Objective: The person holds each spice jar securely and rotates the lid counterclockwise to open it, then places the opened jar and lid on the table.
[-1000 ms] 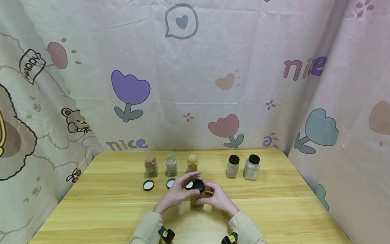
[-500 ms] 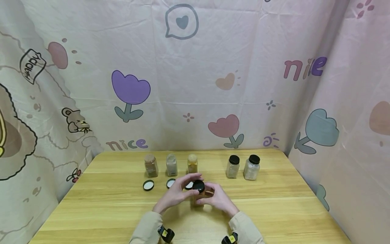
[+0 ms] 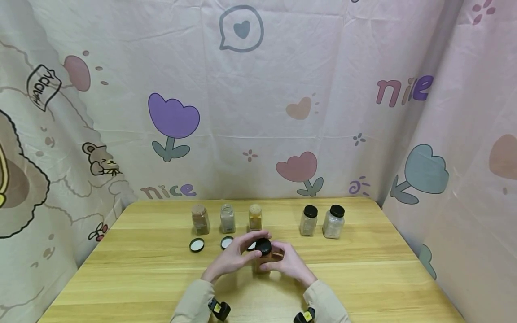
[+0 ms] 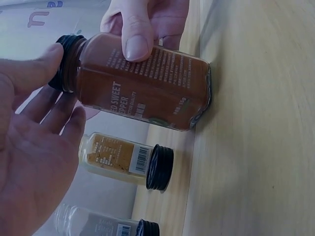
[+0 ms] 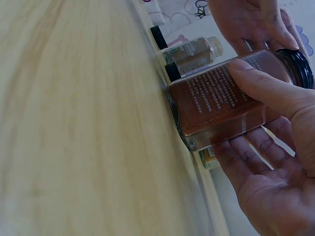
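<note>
A glass spice jar of red-brown powder [image 4: 142,91], its label partly reading "sweet pepper", stands upright on the table in front of me. My right hand [image 3: 292,264] grips the jar's body from the right, thumb on the near face and fingers behind. From the left, my left hand [image 3: 234,256] holds the black lid [image 3: 264,246] between thumb and fingers. The lid sits on the jar's neck. In the left wrist view the left thumb presses the lid's edge, while the other fingers reach round its far side.
Behind stand lidless jars of brown powder [image 3: 200,220], pale contents [image 3: 228,220] and yellow powder [image 3: 255,219]. Black lids lie upturned before them: a left one [image 3: 196,245], a middle one [image 3: 226,242], a third partly hidden by my hand. Two capped jars [image 3: 308,222] [image 3: 333,225] stand at right.
The left hand's fingers have shifted slightly round the lid, fingertips a little right and nearer, thumb slightly left. The right hand and the jar stay in place.
</note>
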Available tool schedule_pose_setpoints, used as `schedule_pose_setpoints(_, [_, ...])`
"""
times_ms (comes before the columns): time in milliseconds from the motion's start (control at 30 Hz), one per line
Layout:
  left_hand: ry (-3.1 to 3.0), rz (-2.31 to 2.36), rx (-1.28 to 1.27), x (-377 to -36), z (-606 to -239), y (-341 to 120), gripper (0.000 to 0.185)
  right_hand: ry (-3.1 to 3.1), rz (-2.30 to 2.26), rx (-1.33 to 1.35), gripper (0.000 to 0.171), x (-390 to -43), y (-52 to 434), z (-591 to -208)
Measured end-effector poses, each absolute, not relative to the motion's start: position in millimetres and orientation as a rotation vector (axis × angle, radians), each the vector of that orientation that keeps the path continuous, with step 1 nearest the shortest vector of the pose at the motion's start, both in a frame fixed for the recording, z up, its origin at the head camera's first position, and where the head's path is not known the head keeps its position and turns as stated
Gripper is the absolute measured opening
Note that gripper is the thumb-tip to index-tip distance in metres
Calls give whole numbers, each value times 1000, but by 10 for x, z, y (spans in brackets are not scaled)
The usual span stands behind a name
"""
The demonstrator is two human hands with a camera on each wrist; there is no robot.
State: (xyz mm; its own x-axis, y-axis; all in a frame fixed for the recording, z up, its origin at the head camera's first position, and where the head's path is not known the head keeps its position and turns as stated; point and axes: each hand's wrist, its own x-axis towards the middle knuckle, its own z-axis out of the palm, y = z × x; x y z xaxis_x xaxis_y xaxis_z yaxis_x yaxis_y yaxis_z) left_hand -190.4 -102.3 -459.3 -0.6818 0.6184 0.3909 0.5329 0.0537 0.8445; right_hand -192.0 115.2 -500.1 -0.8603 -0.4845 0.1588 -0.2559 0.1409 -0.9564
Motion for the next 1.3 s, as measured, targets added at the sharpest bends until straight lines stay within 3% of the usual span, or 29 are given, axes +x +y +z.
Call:
schedule_pose_setpoints(233, [2267, 1750, 1108, -1888, -4580, -1011, 57, 2219, -1808, -723, 46, -1932, 1152, -5010])
schedule_pose_setpoints(533, [2221, 1720, 1242, -1901, -4593, -1014, 49, 2237, -1798, -727, 43, -1924, 1150, -5003])
schedule_pose_setpoints(833, [2359, 1809, 1100, -1883, -4623, -957, 59, 2209, -1808, -725, 49, -1922, 1150, -5001])
schedule_pose_setpoints(1300, [2460, 1873, 1037, -1851, -4640, -897, 55, 2217, -1809, -712, 49, -1917, 1148, -4992])
